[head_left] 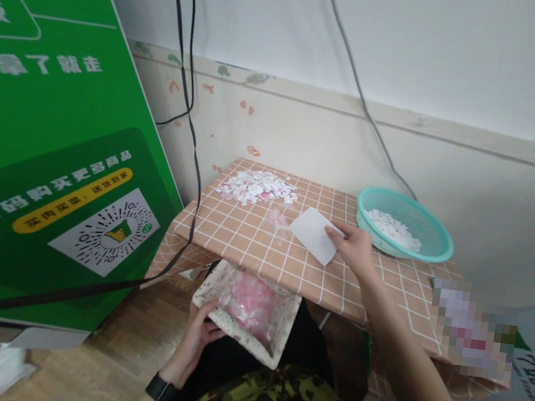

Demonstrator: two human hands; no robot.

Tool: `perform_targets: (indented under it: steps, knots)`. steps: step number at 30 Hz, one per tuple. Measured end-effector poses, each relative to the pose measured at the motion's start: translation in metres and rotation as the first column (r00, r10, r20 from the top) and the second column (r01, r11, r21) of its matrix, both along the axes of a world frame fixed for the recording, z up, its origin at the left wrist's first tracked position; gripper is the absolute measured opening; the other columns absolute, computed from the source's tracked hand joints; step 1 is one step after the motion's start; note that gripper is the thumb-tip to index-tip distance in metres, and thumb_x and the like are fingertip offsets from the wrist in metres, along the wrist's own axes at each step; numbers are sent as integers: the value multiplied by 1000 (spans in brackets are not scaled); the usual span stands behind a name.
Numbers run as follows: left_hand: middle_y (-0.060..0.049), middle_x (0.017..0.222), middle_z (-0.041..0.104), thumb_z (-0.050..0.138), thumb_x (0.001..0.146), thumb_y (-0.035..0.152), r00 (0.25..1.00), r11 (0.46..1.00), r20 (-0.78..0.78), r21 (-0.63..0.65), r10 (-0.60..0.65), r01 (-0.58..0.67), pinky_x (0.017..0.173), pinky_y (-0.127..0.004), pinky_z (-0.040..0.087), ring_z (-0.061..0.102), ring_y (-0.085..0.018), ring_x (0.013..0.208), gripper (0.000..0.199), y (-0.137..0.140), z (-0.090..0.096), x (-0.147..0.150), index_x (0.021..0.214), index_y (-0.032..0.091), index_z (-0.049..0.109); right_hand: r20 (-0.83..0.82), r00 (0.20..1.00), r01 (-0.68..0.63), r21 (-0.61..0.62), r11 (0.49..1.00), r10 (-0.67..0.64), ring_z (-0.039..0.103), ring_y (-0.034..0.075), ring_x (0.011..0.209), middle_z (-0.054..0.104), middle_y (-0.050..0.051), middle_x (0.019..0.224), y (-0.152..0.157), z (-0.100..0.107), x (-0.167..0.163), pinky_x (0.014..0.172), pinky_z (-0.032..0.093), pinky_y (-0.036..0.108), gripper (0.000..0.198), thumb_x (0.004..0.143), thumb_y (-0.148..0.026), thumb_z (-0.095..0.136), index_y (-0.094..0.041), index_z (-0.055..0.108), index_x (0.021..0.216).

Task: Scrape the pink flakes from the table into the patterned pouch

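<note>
My left hand (203, 333) grips the near left rim of a pale speckled box (271, 357), held just below the table's front edge. Inside it lie pink and clear plastic-looking scraps (252, 300). Between the thumb and fingers of my right hand (353, 245) is a white card (315, 235), tilted low over the tabletop. Whether the card touches the cloth I cannot tell. A few pinkish scraps (277, 219) lie on the cloth just left of the card. Farther back is a heap of small white and pink pieces (257, 187).
A teal basket (443, 247) with white pieces (392, 230) stands at the table's right back. Brown checked cloth (260, 252) covers the table. A green printed panel (63, 101) rises at left, with a black strap (196, 178) hanging beside it. A plastic bag (1, 372) lies on the floor.
</note>
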State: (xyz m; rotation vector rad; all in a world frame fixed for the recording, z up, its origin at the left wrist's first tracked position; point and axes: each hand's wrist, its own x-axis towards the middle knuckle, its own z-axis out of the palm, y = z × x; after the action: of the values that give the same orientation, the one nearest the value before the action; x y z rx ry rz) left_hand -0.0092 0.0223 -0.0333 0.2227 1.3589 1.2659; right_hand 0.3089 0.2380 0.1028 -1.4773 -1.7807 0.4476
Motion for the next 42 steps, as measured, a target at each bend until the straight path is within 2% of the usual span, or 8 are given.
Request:
perform_targets:
  steps: [5,12,17,22,25,32,38,42]
  knots:
    - [-8,111,68,64,89,37,1000,999,13,-28,17,-17,76,-54,62,74,-24,74,52,1,-8,-2,134,29,40,17,999,-45,45,998,44,76,32,91,80,12,107,27,0,-10,77,59,40,39,88,-43,64,-18,81,113]
    - [-9,110,69,65,89,37,999,997,23,-59,43,-42,73,-51,62,74,-24,73,53,5,-9,-1,136,29,42,-77,955,-292,-111,950,285,73,26,75,80,8,87,59,12,-10,63,58,34,44,85,-50,69,-16,82,110]
    - [-7,105,69,65,89,38,999,998,7,-45,44,-44,73,-48,62,73,-23,74,50,3,-1,1,132,30,42,-99,951,-302,-106,947,292,71,24,71,79,9,82,73,18,-19,61,56,34,44,83,-49,71,-15,82,109]
    - [-7,106,69,64,89,38,999,998,9,-39,45,-44,72,-48,62,73,-23,74,50,2,6,2,131,29,41,-90,917,-397,-150,905,388,69,22,71,79,8,81,76,25,-28,61,54,31,44,82,-48,71,-16,82,110]
    - [-7,111,68,65,88,38,999,999,9,-29,36,-36,73,-49,62,73,-23,75,50,1,6,2,132,30,41,-60,927,-374,-144,916,370,69,22,73,79,8,82,75,30,-25,60,53,30,40,79,-46,74,-15,84,102]
    - [-6,108,69,68,86,41,999,1000,35,6,17,-17,75,-48,62,74,-24,79,55,-1,1,0,134,30,43,-101,887,-461,-176,870,450,72,22,81,81,7,100,66,28,-26,68,57,32,36,83,-44,71,-21,83,108]
    - [-6,110,69,67,88,39,999,999,34,0,35,-35,75,-48,62,73,-23,77,54,0,-1,0,135,30,43,3,928,-370,-118,922,373,74,27,86,81,8,97,65,41,-11,71,58,34,30,81,-39,71,-20,85,100]
    - [-7,111,68,66,89,40,1000,1000,20,3,21,-21,76,-47,62,72,-21,76,54,0,-4,-1,137,30,43,-50,896,-443,-165,881,441,73,24,82,81,7,97,59,43,-14,67,58,32,33,82,-43,71,-20,84,103]
